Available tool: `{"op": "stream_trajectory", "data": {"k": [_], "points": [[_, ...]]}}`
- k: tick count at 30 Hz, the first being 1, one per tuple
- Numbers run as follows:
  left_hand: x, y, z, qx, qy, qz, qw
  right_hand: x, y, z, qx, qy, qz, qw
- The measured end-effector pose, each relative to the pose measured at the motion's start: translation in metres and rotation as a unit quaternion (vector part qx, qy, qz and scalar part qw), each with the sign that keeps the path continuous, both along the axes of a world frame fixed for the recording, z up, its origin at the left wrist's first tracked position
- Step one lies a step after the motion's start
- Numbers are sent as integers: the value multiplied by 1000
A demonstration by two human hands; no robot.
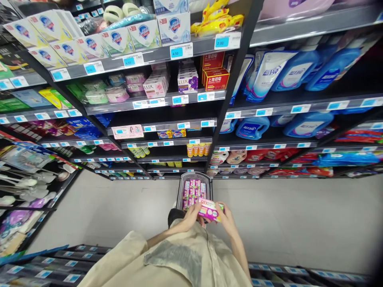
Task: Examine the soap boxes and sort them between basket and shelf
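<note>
A pink and white soap box [208, 209] is held low in front of me by both hands. My left hand [191, 217] grips its left end with curled fingers. My right hand [226, 220] is closed around its right end. Just beyond the hands a grey basket [180, 190] stands on the floor, filled with several matching pink boxes [194, 190]. My beige sleeves and shirt fill the bottom of the view.
Black store shelves surround me: LUX soap boxes [187, 81] and red boxes [216, 77] ahead, blue detergent bottles [308, 123] at the right, brushes and packets at the left. Pale floor [299, 223] spreads around the basket. A low shelf edge [74, 259] runs beneath me.
</note>
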State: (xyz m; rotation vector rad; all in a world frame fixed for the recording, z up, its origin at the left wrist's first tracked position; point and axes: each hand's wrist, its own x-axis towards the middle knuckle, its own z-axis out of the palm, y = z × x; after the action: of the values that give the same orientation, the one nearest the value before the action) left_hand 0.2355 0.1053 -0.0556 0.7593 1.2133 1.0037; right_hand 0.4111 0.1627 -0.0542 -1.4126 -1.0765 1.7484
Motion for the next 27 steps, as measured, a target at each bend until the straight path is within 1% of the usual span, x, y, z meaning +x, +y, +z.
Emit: {"op": "stream_trajectory", "data": {"k": [4,7,10,13,16,22,27], "points": [[2,3,7,-9,-3,-5,1000,-5,3,0,12,-21,-63,998],[2,5,5,-7,0,-17,1000,-3,5,0,11,-22,-98,995],[2,7,2,-15,6,-13,1000,-1,6,-2,3,-22,-119,993],[1,6,2,-13,22,-6,1000,0,5,-4,-5,-23,-134,991],[-1,6,4,-1,28,-13,1000,0,4,-4,-1,-15,-142,990],[-3,5,3,2,23,-8,1000,-3,5,3,32,2,-158,987],[-3,5,4,-14,20,6,1000,-6,3,7,32,5,-160,987]]}}
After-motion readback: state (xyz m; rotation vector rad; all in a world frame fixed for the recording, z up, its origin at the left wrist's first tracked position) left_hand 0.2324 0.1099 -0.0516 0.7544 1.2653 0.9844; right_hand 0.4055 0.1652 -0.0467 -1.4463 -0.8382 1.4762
